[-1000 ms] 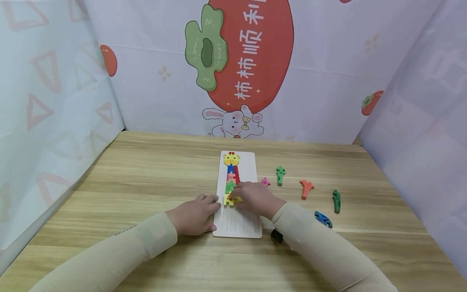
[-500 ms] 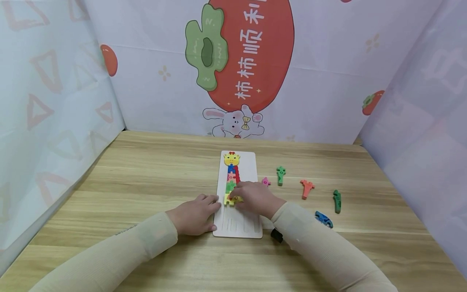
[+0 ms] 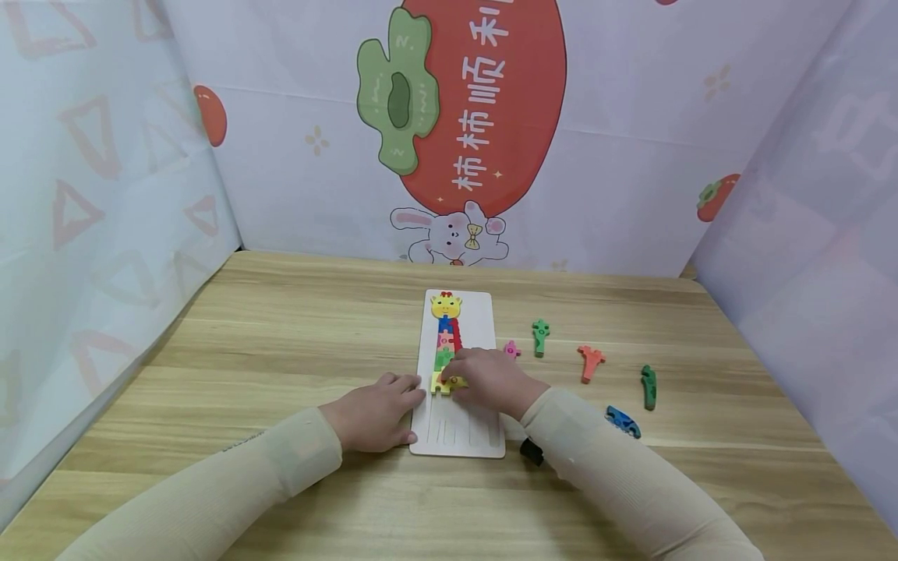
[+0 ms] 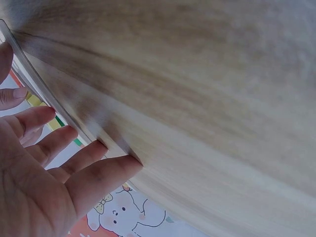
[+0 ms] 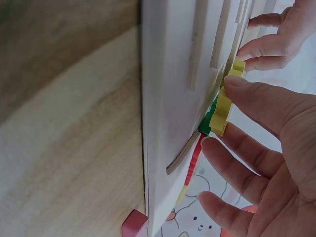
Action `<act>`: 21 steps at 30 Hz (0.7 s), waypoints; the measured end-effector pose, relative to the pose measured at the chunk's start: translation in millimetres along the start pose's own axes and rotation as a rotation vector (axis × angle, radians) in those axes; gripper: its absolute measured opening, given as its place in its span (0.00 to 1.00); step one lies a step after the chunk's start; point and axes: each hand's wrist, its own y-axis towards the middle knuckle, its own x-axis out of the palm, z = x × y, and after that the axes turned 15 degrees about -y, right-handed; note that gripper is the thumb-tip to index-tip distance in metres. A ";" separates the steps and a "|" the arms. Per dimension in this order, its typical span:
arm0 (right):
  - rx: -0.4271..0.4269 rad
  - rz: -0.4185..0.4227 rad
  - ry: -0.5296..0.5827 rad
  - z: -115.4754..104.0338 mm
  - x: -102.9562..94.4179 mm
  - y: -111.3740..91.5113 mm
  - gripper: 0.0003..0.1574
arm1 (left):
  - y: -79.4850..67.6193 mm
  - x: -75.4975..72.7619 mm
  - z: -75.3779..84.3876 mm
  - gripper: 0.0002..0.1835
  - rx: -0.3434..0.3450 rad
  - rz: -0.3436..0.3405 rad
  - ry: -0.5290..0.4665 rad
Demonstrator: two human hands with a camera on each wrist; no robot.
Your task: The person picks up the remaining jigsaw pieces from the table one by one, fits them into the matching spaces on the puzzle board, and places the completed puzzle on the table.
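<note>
A pale puzzle board (image 3: 456,446) lies on the table in the head view. Along it run a yellow giraffe head (image 3: 445,307), then blue, pink and green pieces, with a red strip (image 3: 457,333) beside them. My right hand (image 3: 494,382) is over the board's middle, pinching a yellow puzzle piece (image 5: 223,106) between thumb and finger. In the right wrist view that piece sits close over the board, against a green piece (image 5: 207,121). My left hand (image 3: 372,414) rests at the board's left edge, fingertips and thumb touching the rim, fingers loosely extended in the left wrist view (image 4: 84,173).
Right of the board lie several loose pieces: pink (image 3: 512,351), green (image 3: 540,338), orange-red (image 3: 590,364), dark green (image 3: 648,387) and blue (image 3: 622,421). A small black object (image 3: 531,452) sits by the right sleeve. Printed cloth walls (image 3: 631,156) enclose the table's back and sides.
</note>
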 end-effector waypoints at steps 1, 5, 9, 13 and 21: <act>-0.001 0.001 0.000 0.0 0.1 -0.1 0.20 | 0.0 0.0 0.1 0.35 0.001 0.000 0.001; -0.002 0.003 0.000 0.4 0.9 0.1 0.20 | 0.0 -0.1 0.2 0.35 0.004 0.001 0.000; -0.003 0.003 -0.004 0.3 1.1 0.2 0.20 | 0.1 -0.3 0.0 0.35 0.005 0.003 0.000; -0.004 0.001 -0.009 0.1 0.7 0.3 0.20 | 0.3 -0.1 -0.4 0.35 0.005 0.005 0.003; 0.012 -0.011 -0.005 -0.4 0.0 1.1 0.21 | 1.1 1.0 -1.4 0.35 0.007 0.005 0.017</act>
